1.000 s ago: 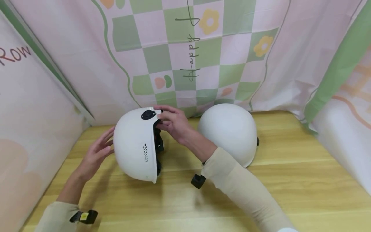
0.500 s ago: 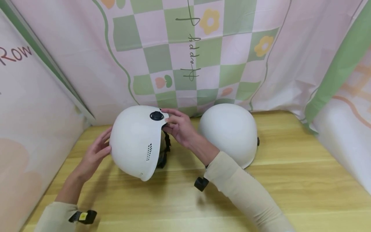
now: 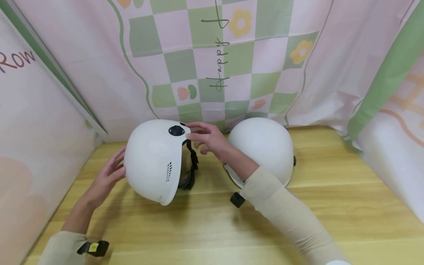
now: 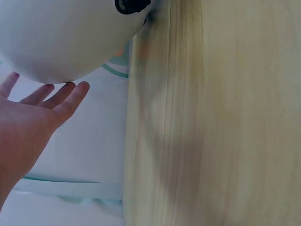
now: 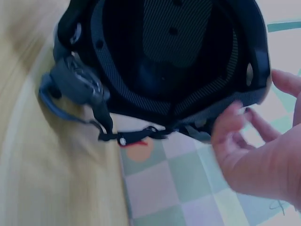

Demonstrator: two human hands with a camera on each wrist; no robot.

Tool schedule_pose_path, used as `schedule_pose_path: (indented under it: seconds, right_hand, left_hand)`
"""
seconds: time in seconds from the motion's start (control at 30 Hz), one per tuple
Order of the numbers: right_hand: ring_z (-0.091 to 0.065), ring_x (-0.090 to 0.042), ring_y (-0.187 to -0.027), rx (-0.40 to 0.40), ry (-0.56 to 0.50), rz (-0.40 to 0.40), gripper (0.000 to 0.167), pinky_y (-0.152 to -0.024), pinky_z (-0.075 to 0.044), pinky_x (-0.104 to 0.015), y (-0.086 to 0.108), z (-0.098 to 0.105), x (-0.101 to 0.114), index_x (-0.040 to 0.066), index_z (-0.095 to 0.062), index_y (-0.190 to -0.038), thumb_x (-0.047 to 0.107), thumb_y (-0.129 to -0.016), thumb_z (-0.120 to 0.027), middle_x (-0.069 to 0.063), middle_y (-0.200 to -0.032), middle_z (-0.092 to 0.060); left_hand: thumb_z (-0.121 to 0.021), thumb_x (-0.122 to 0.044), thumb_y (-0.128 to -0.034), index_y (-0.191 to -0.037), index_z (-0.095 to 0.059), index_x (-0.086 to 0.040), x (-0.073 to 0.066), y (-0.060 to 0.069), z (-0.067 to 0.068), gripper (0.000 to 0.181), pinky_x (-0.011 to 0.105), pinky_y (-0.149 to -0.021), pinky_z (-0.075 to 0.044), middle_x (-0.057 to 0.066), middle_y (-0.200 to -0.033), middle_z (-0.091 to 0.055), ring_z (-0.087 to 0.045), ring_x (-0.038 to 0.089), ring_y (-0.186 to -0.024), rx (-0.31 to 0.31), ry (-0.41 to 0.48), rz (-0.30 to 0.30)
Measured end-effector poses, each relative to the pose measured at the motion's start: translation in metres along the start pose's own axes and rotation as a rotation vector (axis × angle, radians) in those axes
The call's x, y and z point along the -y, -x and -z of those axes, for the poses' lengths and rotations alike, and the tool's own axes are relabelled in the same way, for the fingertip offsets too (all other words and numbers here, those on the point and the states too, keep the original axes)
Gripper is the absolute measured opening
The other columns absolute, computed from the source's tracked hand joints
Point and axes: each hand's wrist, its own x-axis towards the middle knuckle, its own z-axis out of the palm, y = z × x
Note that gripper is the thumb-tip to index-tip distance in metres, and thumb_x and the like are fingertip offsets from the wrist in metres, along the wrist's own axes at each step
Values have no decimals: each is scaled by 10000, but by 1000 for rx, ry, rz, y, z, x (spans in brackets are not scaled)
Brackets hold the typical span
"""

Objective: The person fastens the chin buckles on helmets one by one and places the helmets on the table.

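Note:
A white helmet [image 3: 150,162] stands left of centre, its opening turned to the right. It has a black round fitting and small vent slots. My left hand [image 3: 107,175] touches its left side with extended fingertips, as the left wrist view confirms. At the upper right rim is my right hand [image 3: 212,138], its upper fingers straight against the edge. In the right wrist view, the thumb of this hand is blurred and appears apart from the rim. The dark padding [image 5: 174,42] and black chin strap [image 5: 134,135] show inside. Whether the helmet touches the table is unclear.
A second white helmet [image 3: 261,147] sits dome up on the wooden table [image 3: 185,235], partly behind my right forearm. A checkered curtain [image 3: 205,59] hangs behind, with more printed cloth on both sides.
The left helmet has turned, showing more of its opening and strap. My right thumb has come out from under the rim, and the right forearm has shifted right. My left hand has barely moved.

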Motion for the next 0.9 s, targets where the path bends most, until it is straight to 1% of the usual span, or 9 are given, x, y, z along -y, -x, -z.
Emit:
schedule_pose_path:
  seconds: [0.1, 0.17, 0.23, 0.33, 0.43, 0.53, 0.63, 0.73, 0.9]
  right_hand:
    - [-647, -268, -1022, 8, 135, -44, 506, -701, -537, -294, 0, 6, 1, 169, -489, -1445, 315, -974, -600, -97, -1372, -589]
    - [-639, -337, -1167, 31, 172, -68, 544, -835, -580, -382, 1, 9, 1, 159, -446, -1479, 340, -983, -578, -115, -1423, -567]
    - [-612, -382, -1230, 67, 144, -77, 558, -934, -563, -469, 1, 11, 0, 137, -404, -1503, 322, -998, -550, -131, -1472, -524]
    - [-606, -418, -1224, 121, 47, -60, 545, -995, -519, -545, 3, 11, -1, 131, -366, -1523, 246, -1012, -517, -141, -1511, -462]
    - [-658, -386, -1107, 154, -41, -14, 548, -990, -514, -568, 5, 11, -1, 142, -331, -1533, 138, -1007, -484, -186, -1483, -454]
    - [-664, -258, -1017, 154, -71, 37, 610, -951, -548, -525, 6, 12, -1, 142, -289, -1543, 19, -968, -451, -217, -1469, -452]
    - [-632, -197, -1037, 128, -14, 61, 714, -867, -580, -410, 5, 14, -4, 152, -283, -1547, -63, -886, -446, -202, -1515, -422]
    - [-598, -227, -1118, 107, 43, 40, 791, -807, -563, -331, 5, 17, -13, 169, -306, -1538, -91, -808, -462, -185, -1502, -442]
    - [-568, -261, -1157, 100, 97, 28, 834, -824, -542, -358, 5, 20, -26, 182, -322, -1531, -110, -765, -475, -196, -1435, -485]
  left_hand:
    - [-402, -69, -1046, -1596, -184, -184, 0, 0, 0, 603, 145, -967, -479, -126, -1547, -345, -480, -50, -1271, -3, -10, 9]
    - [-403, -67, -1045, -1596, -185, -178, 0, -1, 0, 603, 145, -970, -477, -113, -1555, -343, -483, -49, -1270, -2, -18, 7]
    - [-407, -66, -1044, -1594, -190, -171, -1, -1, -1, 601, 144, -969, -478, -115, -1548, -349, -490, -46, -1267, -3, -21, 2]
    - [-412, -56, -1041, -1592, -196, -148, -3, -2, -3, 599, 141, -966, -478, -106, -1547, -355, -498, -44, -1265, -1, -29, -15]
    - [-428, -51, -1036, -1588, -211, -143, -5, -4, -6, 600, 129, -964, -470, -76, -1564, -349, -499, -51, -1261, -6, -52, -17]
    - [-451, -49, -1029, -1585, -226, -152, -7, -4, -7, 609, 113, -957, -456, -1, -1602, -321, -509, -55, -1241, -17, -91, 1]
    - [-477, -50, -1020, -1585, -231, -168, -5, -5, -7, 627, 107, -950, -448, 62, -1625, -289, -510, -60, -1228, -28, -119, 25]
    - [-498, -46, -1011, -1583, -237, -173, -3, -5, -9, 642, 104, -946, -446, 94, -1625, -284, -482, -42, -1243, -41, -130, 35]
    - [-520, -52, -1003, -1575, -262, -168, -5, -5, -12, 638, 91, -937, -442, 27, -1595, -332, -441, -30, -1255, -70, -154, 39]
